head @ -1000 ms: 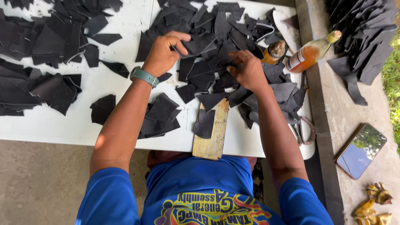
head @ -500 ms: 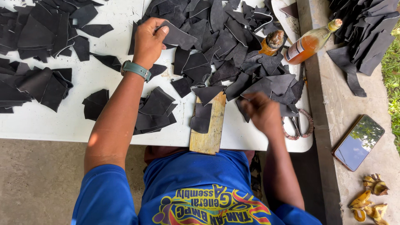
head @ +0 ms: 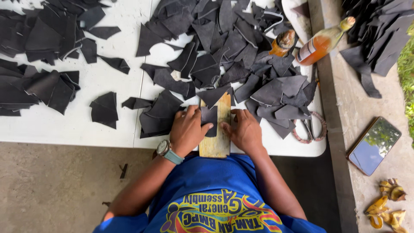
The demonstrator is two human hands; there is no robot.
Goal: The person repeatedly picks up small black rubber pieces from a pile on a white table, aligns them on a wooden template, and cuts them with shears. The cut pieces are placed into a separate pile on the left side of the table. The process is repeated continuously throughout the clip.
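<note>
The left hand [head: 186, 131] and right hand [head: 244, 129] rest at the near edge of the white table [head: 77, 129], flanking a wooden board [head: 217, 138]. A dark scrap [head: 210, 118] lies on the board; the left thumb presses its edge, fingers loosely spread. The right hand lies flat beside the board, fingers together, holding nothing. A scrap pile [head: 233, 51] lies beyond the board. Scissors [head: 309, 128] sit right of the pile.

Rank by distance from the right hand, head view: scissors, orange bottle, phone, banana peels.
From the right hand:
1. Scissors, just outward at the table's edge.
2. Orange bottle, up at the far corner.
3. Phone, off the table on the ledge.
4. Banana peels, lowest on the ledge.
</note>
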